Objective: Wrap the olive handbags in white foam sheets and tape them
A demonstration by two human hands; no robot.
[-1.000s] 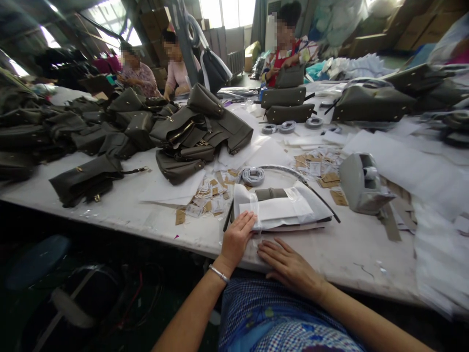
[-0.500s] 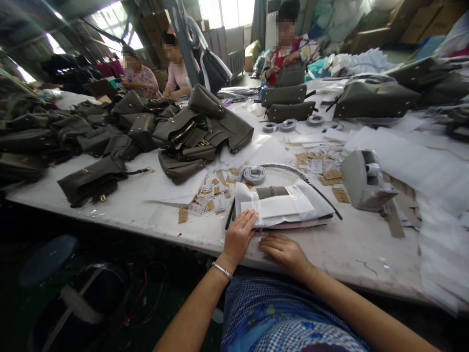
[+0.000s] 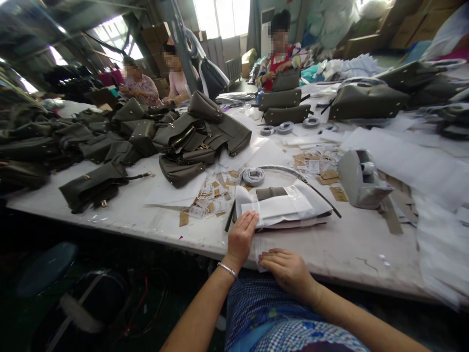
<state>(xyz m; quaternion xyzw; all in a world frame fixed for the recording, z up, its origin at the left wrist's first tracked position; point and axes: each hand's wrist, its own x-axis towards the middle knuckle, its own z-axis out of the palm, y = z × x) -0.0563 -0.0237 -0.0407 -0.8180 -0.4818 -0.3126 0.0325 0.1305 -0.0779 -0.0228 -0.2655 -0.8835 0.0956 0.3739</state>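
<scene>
A dark olive handbag wrapped in white foam sheet (image 3: 286, 208) lies flat near the table's front edge. My left hand (image 3: 242, 237) rests flat, fingers together, on the wrap's near left corner. My right hand (image 3: 284, 266) lies palm down at the table edge, its fingers curled over a loose flap of the white sheet (image 3: 258, 247). The bag's dark strap (image 3: 318, 195) curves out to the right.
Piles of dark olive handbags (image 3: 183, 137) cover the left half of the white table (image 3: 348, 249). Paper tags (image 3: 212, 195), tape rolls (image 3: 253, 176) and a grey tape dispenser (image 3: 361, 178) lie beyond the wrapped bag. White foam sheets (image 3: 436, 244) stack at right. Three people sit at the far side.
My right hand has slid back toward me and left along the table edge, its fingers curling onto the sheet's flap. My left hand stays on the wrap's corner.
</scene>
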